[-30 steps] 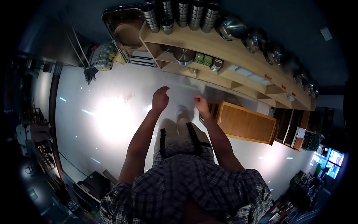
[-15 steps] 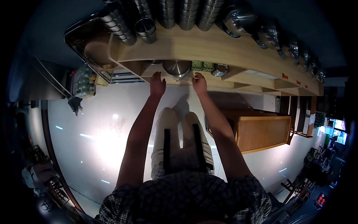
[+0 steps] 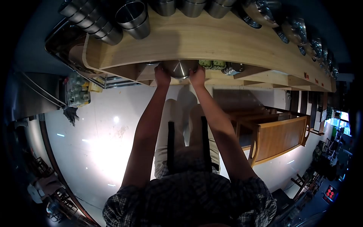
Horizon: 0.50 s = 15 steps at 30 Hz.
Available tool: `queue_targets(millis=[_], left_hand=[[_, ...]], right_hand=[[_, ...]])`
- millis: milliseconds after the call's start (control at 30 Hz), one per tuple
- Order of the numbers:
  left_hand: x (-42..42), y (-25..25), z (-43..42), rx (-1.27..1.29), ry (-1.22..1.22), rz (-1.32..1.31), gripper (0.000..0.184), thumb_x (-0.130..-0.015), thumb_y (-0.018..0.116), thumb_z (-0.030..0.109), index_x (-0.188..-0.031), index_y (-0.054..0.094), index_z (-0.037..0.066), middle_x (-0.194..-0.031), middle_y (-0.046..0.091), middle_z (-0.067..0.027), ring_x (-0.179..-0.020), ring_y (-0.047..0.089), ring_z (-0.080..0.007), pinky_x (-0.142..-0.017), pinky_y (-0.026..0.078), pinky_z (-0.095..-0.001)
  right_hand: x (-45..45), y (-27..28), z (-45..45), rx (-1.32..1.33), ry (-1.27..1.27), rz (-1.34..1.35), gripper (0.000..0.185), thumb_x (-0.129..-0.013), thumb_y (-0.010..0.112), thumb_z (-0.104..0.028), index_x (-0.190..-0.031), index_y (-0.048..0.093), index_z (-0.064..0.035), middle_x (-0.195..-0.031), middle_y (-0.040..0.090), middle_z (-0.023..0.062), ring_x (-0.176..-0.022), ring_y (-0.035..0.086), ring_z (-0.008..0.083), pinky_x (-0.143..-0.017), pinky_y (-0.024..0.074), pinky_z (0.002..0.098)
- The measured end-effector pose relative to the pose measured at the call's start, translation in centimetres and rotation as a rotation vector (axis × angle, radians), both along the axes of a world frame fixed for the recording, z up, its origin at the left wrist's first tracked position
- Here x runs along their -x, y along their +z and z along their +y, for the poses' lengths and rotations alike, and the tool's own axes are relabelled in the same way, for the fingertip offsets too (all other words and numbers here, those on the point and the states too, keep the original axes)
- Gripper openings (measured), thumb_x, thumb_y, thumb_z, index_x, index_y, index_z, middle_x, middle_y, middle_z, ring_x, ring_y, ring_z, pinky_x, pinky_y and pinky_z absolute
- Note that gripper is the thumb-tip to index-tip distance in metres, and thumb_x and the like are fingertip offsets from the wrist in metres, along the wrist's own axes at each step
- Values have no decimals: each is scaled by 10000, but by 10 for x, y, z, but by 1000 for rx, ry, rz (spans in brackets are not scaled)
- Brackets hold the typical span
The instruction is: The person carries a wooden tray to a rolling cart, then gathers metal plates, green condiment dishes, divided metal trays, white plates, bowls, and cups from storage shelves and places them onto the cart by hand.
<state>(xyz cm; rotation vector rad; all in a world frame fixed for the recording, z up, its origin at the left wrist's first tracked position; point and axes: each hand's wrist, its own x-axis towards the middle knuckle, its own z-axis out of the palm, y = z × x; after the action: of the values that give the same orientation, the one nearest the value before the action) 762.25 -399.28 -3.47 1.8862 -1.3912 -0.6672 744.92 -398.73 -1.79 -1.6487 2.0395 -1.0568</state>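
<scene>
Under the shelf [image 3: 211,38], left hand [image 3: 163,76] and right hand [image 3: 197,77] curl fingers around a half-hidden metal vessel [image 3: 180,70].

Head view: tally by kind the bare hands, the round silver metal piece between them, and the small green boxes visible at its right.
Bare hands: 2 (left hand, right hand)
Round silver metal piece: 1
Small green boxes: 2
Total: 5

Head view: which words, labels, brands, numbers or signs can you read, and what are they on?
None can be read.
Red labels on the wooden shelf: too small and blurred.
Metal pot: no lettering visible.
Green boxes right of the pot: any print is too small.
Bright panel at far right: too blurred.
</scene>
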Motion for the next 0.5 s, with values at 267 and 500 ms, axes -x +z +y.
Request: queue_targets(millis=[267,500], left_hand=[[-3,-3,-2,75,41,-7,274,-798,582,102,-1060,590,23,-1011,526,-236,-932,546,-423,-812,468,-480],[1,7,-8,162,121,50,236,-803,600,111,-1011,596,-1,-977,563,-240,-920,548,-430,-795,465,-492]], right_hand=[[-2,11,0,-128,-24,28,296,-738,688,-142,-964,572,10,-916,603,192,-949,526,391,-845,446,468],[-10,17,-4,3,-94,15,243,-750,663,-109,-941,567,8,-908,592,195,-979,515,399,-869,438,468]])
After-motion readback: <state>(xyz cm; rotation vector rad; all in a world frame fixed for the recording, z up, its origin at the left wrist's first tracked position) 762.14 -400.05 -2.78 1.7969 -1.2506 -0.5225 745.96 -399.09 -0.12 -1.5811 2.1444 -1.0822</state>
